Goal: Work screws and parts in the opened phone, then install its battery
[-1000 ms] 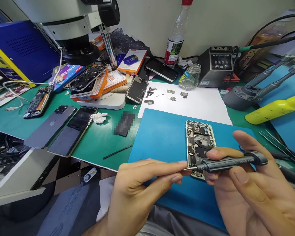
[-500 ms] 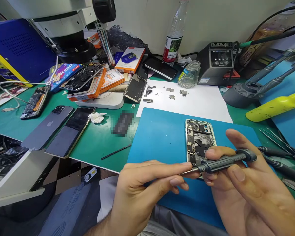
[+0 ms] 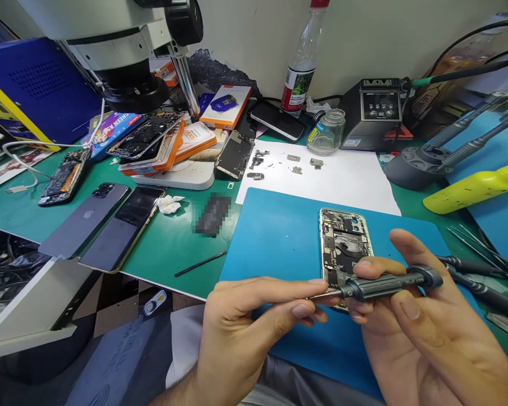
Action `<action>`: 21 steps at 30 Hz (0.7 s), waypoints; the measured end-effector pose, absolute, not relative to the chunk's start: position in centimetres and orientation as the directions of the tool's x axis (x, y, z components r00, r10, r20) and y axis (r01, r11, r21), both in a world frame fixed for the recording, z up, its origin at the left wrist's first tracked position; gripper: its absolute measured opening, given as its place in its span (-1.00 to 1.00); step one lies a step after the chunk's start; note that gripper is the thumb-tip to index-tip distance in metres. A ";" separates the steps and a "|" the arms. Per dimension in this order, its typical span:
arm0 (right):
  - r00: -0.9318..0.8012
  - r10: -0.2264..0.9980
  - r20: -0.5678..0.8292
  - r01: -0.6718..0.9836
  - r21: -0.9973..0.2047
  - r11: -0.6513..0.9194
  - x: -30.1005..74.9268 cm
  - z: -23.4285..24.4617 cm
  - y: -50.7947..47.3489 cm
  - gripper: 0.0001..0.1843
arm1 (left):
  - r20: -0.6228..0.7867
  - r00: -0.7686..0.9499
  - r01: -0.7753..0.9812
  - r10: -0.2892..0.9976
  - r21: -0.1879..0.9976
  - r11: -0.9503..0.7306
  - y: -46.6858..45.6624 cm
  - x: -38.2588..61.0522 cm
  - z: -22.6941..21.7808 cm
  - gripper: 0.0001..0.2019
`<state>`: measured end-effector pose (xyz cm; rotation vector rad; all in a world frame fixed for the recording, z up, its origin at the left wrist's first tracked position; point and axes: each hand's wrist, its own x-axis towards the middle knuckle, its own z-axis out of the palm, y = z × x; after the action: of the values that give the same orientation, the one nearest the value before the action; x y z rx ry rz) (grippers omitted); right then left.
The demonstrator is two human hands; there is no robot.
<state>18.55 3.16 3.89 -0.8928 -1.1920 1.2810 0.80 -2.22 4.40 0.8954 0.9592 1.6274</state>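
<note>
A dark grey screwdriver (image 3: 375,286) lies nearly level between my hands, above the lower end of an opened phone. My right hand (image 3: 436,332) cradles its handle between thumb and fingers, with the index finger curled up behind the end cap. The thumb and fingers of my left hand (image 3: 245,324) pinch the thin metal shaft near its tip, and the tip itself is hidden. Beneath, the opened phone (image 3: 342,242) rests on a blue mat (image 3: 275,242), its circuit board and inner parts exposed; my hands cover its lower part.
Small metal parts (image 3: 296,169) lie on a white sheet (image 3: 355,180) behind the mat. To the left are two phones (image 3: 122,225), a black stick (image 3: 201,263) and a microscope (image 3: 127,67) overhead. A glass jar (image 3: 325,135), bottle (image 3: 298,73) and yellow bottle (image 3: 469,189) stand around.
The view has shifted slightly, so the scene sits a little lower. Both hands keep their grip on the screwdriver, with barely any movement of the fingers.
</note>
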 end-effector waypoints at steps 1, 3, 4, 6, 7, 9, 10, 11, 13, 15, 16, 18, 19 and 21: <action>-0.090 0.988 0.121 -0.235 -0.967 0.097 18.6 3.9 3.1 -0.59 | 0.103 -0.223 -0.371 0.969 0.911 -0.182 -2.2 0.7 4.4 -0.88; -0.086 0.995 0.055 -0.272 -0.962 0.030 18.6 3.8 2.9 -0.53 | 0.104 -0.223 -0.345 0.969 0.921 -0.179 -2.2 0.6 4.3 -0.88; -0.082 0.996 0.031 -0.285 -0.958 0.006 18.7 3.8 2.8 -0.51 | 0.107 -0.221 -0.331 0.969 0.926 -0.178 -2.1 0.6 4.3 -0.88; -0.070 0.997 0.013 -0.284 -0.959 -0.007 18.8 3.7 2.7 -0.48 | 0.120 -0.225 -0.308 0.967 0.933 -0.188 -2.2 0.5 4.1 -0.86; -0.067 0.998 0.016 -0.278 -0.961 -0.004 18.8 3.7 2.7 -0.49 | 0.129 -0.226 -0.296 0.966 0.935 -0.194 -2.2 0.4 4.0 -0.85; -0.068 0.997 0.026 -0.272 -0.962 0.006 18.8 3.7 2.7 -0.52 | 0.145 -0.224 -0.273 0.964 0.940 -0.205 -2.2 0.3 4.0 -0.85; -0.074 0.997 0.031 -0.274 -0.962 0.009 18.8 3.8 2.7 -0.53 | 0.151 -0.220 -0.265 0.964 0.941 -0.208 -2.2 0.3 4.0 -0.85; -0.081 0.996 0.036 -0.279 -0.960 0.012 18.7 3.8 2.8 -0.54 | 0.154 -0.213 -0.262 0.965 0.942 -0.209 -2.1 0.2 3.9 -0.84; -0.106 0.994 0.039 -0.285 -0.958 0.007 18.6 3.8 2.9 -0.55 | 0.157 -0.201 -0.272 0.967 0.939 -0.209 -2.1 0.2 3.9 -0.82; -0.132 0.991 0.038 -0.300 -0.954 -0.003 18.5 3.7 3.0 -0.56 | 0.157 -0.190 -0.283 0.969 0.937 -0.207 -2.1 0.3 3.8 -0.78; -0.146 0.989 0.039 -0.310 -0.951 -0.008 18.5 3.6 3.1 -0.56 | 0.159 -0.183 -0.282 0.970 0.937 -0.207 -2.1 0.3 3.8 -0.77; -0.159 0.986 0.041 -0.319 -0.948 -0.012 18.7 3.4 3.3 -0.56 | 0.169 -0.169 -0.261 0.971 0.942 -0.209 -2.2 0.3 3.7 -0.74; -0.168 0.985 0.044 -0.312 -0.950 -0.010 18.8 3.4 3.5 -0.57 | 0.174 -0.162 -0.239 0.971 0.948 -0.210 -2.2 0.3 3.6 -0.71; -0.166 0.984 0.073 -0.263 -0.964 0.027 19.4 3.6 3.7 -0.60 | 0.198 -0.149 -0.148 0.969 0.964 -0.220 -2.4 0.2 3.6 -0.63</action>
<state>19.43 3.66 3.56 -0.8888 -1.1575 1.4098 0.22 -2.36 3.62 1.1701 1.0733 1.5366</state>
